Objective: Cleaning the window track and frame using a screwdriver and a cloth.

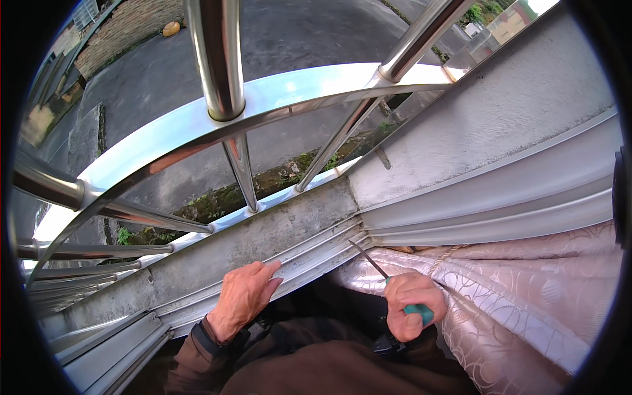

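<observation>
Gripping a screwdriver (420, 313) by its teal handle, the fingers of the right hand (413, 304) are closed firmly, and its dark shaft slants up and leftward to the corner end of the grooved sliding-window track (322, 249). Whether the tip touches the metal cannot be told. The left hand (240, 299) is beside the same track, thumb and forefinger parted with nothing seen between them; its other fingers are hidden.

The likeliest trouble is a slip: pushed at a low angle on smooth ridges, the tip could skid, scratch the frame or run along a groove toward the left hand. The patterned pink curtain (507, 309) lies just beside the shaft and right hand, so a sideways jerk might snag or tear its cloth. A loosened grip could also let the tool roll over the concrete sill (289, 224) and out between the bars of the steel railing (158, 128).

No box, tray or other container can be made out; the closest thing to one is the track's channels, where nothing loose can be discerned.
</observation>
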The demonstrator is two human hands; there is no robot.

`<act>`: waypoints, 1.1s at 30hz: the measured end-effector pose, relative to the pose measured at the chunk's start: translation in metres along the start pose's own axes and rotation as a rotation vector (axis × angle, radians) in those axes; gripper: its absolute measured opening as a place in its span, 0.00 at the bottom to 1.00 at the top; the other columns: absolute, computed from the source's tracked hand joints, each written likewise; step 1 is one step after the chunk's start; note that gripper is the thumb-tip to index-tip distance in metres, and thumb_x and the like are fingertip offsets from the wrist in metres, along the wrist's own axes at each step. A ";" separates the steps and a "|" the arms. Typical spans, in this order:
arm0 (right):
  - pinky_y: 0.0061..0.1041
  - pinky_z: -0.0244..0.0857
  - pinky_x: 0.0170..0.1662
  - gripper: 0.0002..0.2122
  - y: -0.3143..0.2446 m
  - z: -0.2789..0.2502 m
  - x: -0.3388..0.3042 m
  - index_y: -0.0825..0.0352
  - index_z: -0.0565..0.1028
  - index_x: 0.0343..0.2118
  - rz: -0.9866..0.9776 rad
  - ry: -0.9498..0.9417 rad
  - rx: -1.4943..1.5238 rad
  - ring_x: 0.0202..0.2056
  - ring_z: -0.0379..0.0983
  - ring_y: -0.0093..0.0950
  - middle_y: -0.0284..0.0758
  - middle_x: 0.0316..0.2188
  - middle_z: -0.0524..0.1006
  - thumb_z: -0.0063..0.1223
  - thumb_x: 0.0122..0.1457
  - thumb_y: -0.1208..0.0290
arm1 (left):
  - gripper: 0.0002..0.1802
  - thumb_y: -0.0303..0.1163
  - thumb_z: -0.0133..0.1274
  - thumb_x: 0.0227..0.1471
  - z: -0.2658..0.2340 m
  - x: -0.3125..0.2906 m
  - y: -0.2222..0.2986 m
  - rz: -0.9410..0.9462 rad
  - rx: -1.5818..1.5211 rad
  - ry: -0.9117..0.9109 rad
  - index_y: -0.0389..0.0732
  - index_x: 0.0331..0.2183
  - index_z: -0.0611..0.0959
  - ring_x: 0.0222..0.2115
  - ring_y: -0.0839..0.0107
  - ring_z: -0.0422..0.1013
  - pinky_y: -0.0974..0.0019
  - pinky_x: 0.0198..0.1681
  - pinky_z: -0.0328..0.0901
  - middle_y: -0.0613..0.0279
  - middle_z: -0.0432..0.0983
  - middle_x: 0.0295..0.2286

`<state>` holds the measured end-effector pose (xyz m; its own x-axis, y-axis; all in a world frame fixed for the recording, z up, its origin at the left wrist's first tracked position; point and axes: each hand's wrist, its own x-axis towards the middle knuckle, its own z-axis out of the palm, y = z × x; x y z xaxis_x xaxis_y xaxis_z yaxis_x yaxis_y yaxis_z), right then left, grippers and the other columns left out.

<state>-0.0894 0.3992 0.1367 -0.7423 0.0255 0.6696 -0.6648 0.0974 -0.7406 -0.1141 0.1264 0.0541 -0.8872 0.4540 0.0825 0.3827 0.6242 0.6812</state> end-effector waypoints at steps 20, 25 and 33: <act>0.28 0.68 0.31 0.18 0.000 0.159 -0.034 0.69 0.78 0.43 -0.238 -0.697 0.253 0.30 0.73 0.28 0.33 0.29 0.73 0.62 0.49 0.70 | 0.27 0.32 0.55 0.55 0.007 -0.087 0.014 -0.020 -0.665 0.138 0.39 0.56 0.78 0.31 0.63 0.75 0.63 0.35 0.70 0.57 0.77 0.32; 0.29 0.69 0.36 0.21 0.003 0.177 -0.044 0.71 0.74 0.49 -0.235 -0.662 0.233 0.35 0.74 0.33 0.37 0.33 0.73 0.59 0.54 0.65 | 0.24 0.41 0.47 0.64 0.018 -0.114 0.010 -0.284 -0.718 0.211 0.41 0.57 0.78 0.37 0.68 0.75 0.65 0.44 0.70 0.58 0.79 0.40; 0.28 0.68 0.29 0.16 0.046 0.169 -0.054 0.65 0.73 0.34 -0.203 -0.829 0.002 0.28 0.73 0.30 0.33 0.27 0.70 0.61 0.57 0.55 | 0.30 0.23 0.58 0.48 -0.004 -0.121 -0.035 -0.248 -0.265 0.307 0.40 0.56 0.78 0.28 0.62 0.77 0.63 0.32 0.71 0.56 0.79 0.28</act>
<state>-0.0943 0.2337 0.0577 -0.4297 -0.7288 0.5332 -0.7914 0.0195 -0.6110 -0.0212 0.0470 0.0229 -0.9939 0.0781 0.0780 0.1064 0.4883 0.8662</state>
